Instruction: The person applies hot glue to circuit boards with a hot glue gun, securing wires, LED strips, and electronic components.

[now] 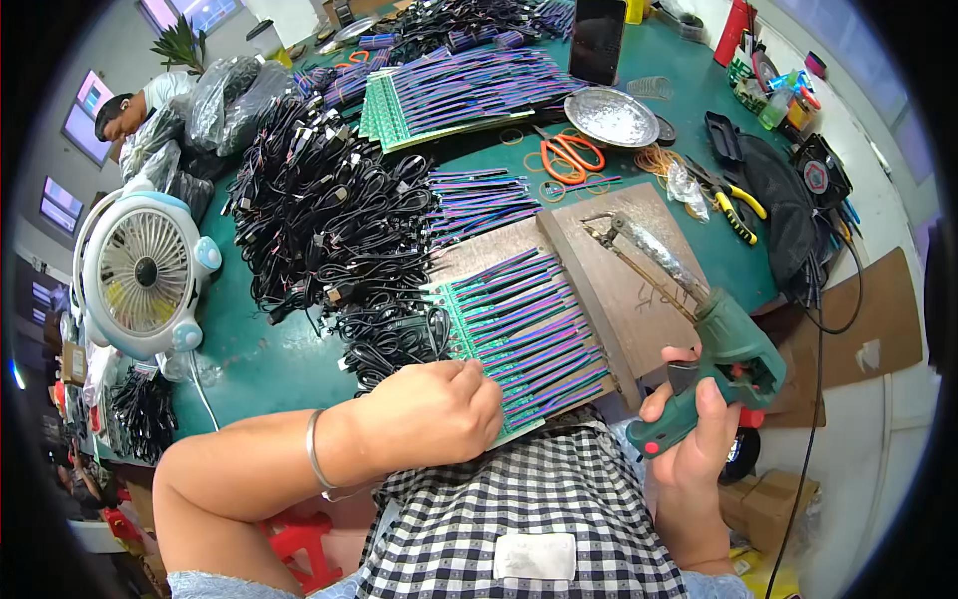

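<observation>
My right hand point(697, 434) grips a green soldering gun point(733, 334) by its handle, the metal tip pointing up and away to the left, above a wooden board point(644, 260). My left hand point(434, 411) is closed, knuckles up, at the near left edge of a green circuit board panel point(462, 334). Whatever its fingers pinch is hidden beneath them. A row of purple, blue and black wires point(539, 344) runs across from the panel toward the wooden bar at its right. Black coiled cables point(394, 339) lie against the panel's left side.
A big heap of black cables point(319, 210) covers the middle left, beside a white-blue fan point(145, 270). Farther back lie wired panels point(389, 115), orange scissors point(571, 158), a metal dish point(611, 115), yellow-handled pliers point(736, 212) and a phone point(597, 42). A person point(125, 115) is beyond the table's far left.
</observation>
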The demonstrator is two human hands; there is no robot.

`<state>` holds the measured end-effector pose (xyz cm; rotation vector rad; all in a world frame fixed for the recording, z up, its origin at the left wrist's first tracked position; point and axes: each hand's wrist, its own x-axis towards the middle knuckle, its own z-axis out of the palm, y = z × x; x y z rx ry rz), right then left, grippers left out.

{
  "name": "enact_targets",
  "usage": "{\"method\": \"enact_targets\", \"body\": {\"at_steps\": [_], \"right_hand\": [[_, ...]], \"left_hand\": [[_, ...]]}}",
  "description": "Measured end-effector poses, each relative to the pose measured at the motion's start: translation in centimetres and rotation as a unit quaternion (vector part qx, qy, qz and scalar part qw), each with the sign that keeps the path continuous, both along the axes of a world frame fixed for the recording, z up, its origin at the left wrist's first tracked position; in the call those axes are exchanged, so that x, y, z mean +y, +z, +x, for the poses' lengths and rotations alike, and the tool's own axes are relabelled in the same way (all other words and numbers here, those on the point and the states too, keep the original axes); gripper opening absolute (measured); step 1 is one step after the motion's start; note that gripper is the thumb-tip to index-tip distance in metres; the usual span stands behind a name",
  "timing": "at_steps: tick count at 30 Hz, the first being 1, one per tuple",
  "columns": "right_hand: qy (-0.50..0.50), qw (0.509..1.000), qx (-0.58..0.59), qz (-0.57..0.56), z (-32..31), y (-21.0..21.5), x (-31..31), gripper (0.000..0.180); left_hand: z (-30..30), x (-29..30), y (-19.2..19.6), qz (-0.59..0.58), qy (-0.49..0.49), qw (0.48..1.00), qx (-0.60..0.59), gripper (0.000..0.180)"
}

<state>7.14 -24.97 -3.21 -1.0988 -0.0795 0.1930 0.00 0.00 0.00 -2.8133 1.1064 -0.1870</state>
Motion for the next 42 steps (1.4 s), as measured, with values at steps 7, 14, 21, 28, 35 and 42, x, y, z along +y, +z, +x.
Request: {"method": "enact_targets", "body": {"at_steps": [7,14,21,28,35,42], "right_hand": [[0.007,1.000,-0.025,-0.013,-0.1,0.4,0.7,0.046],[0.017,0.999,-0.033,-0.004,-0.4,0.7,1.3,0.046],[0.018,1.000,-0.015,0.010,-0.9,0.6,1.4,0.047],[0.031,0.999,-0.024,0.011,-0.8,1.1,0.7,0.048],[0.042,0.997,0.020,0.068,-1.3,1.0,1.3,0.041],[0.020,0.981,0.060,0.185,-0.7,-0.2,4.9,0.038]], "left_hand": [[-0.5,0.3,-2.6,-0.032,-0.009,0.998,-0.048,0.011],[-0.2,0.4,-1.4,0.028,-0.026,0.999,0.010,0.009],[0.8,-0.2,-0.6,0.032,-0.048,0.998,0.035,0.011],[1.0,-0.5,0.2,0.050,-0.028,0.996,0.071,0.006],[-1.9,0.3,-2.9,-0.190,0.109,0.961,-0.169,0.022],[-2.2,0.2,-4.2,-0.299,0.180,0.908,-0.231,0.032]]}}
